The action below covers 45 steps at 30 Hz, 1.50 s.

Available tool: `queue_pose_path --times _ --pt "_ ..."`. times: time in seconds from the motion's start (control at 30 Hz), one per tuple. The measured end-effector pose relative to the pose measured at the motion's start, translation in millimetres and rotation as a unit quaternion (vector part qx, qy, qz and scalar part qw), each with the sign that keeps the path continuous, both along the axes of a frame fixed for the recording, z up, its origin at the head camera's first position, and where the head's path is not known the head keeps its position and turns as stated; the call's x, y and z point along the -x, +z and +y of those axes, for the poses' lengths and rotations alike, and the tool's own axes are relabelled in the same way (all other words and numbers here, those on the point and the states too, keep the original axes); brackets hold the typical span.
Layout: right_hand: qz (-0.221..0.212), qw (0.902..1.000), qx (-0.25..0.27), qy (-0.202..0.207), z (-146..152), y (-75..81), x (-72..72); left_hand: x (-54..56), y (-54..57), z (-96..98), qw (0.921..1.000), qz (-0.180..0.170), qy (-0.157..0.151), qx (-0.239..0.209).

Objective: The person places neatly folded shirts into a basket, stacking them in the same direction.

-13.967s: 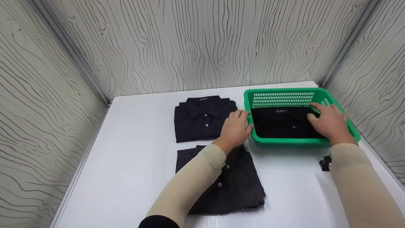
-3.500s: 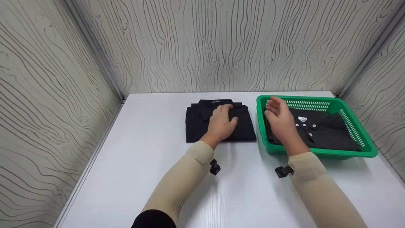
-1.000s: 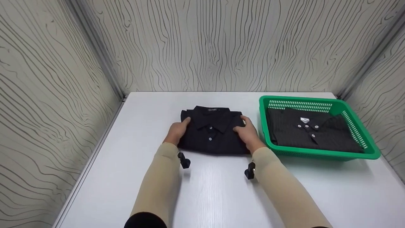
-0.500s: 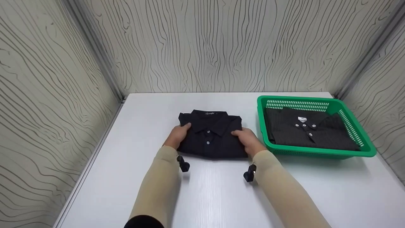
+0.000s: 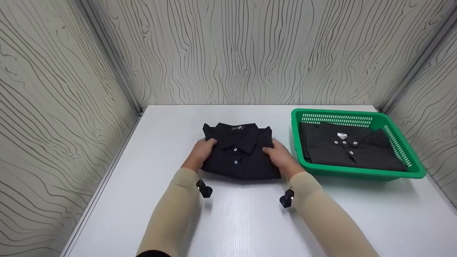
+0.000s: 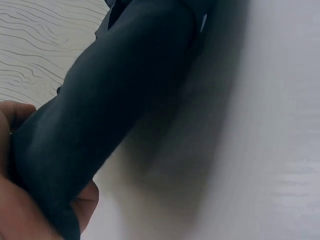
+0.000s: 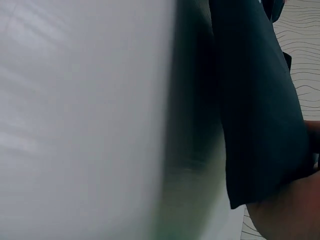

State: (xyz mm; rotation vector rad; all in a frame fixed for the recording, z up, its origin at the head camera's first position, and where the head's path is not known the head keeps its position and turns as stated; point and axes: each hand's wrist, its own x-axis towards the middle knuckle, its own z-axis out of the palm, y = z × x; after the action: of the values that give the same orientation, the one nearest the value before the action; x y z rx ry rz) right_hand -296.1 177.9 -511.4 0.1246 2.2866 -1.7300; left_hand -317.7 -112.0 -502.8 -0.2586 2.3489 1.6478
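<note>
A folded black shirt [image 5: 237, 160], collar toward the back wall and two pale buttons showing, is held between both hands. My left hand [image 5: 201, 152] grips its left side, thumb on top; in the left wrist view fingers [image 6: 89, 202] show beneath the cloth [image 6: 95, 95]. On the right side my right hand [image 5: 280, 155] grips the shirt the same way, its fingers mostly hidden under the fabric. Both wrist views show the shirt's front edge [image 7: 260, 115] raised over the table, with a shadow below.
A green plastic basket [image 5: 360, 171] stands at the right of the white table [image 5: 235, 221]. Inside lies a folded dark striped shirt [image 5: 357, 153] with a white label. Wood-patterned panels [image 5: 228, 53] enclose the back and both sides.
Two shirts from the table's middle are gone from their earlier places; a striped one now lies in the basket. Both hands took hold of the black shirt and brought it slightly nearer, its sides now lifted.
</note>
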Motion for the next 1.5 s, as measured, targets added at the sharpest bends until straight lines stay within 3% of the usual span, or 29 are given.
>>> queue_pose_path --times 0.13,0.4,0.7,1.03,1.5 --pt "-0.005 0.9998 0.018 0.013 0 11.1 -6.2 -2.8 10.1 0.3 1.0000 0.009 0.000 -0.003" --pt "0.045 0.9981 0.016 0.039 11 38.2 -14.8 -11.3 32.3 0.2 0.9986 0.030 -0.009 -0.043" --pt "0.095 0.9940 -0.046 0.029 42 66.5 -26.5 -21.4 52.3 12.9 0.9940 0.057 -0.027 -0.089" --pt "0.141 0.9846 -0.102 0.023 81 69.3 -33.1 -25.7 58.6 38.4 0.9861 0.116 -0.083 -0.085" --pt "0.184 0.9658 -0.183 -0.003 142 70.0 -44.1 -26.5 63.5 97.3 0.9737 0.175 -0.145 0.009"
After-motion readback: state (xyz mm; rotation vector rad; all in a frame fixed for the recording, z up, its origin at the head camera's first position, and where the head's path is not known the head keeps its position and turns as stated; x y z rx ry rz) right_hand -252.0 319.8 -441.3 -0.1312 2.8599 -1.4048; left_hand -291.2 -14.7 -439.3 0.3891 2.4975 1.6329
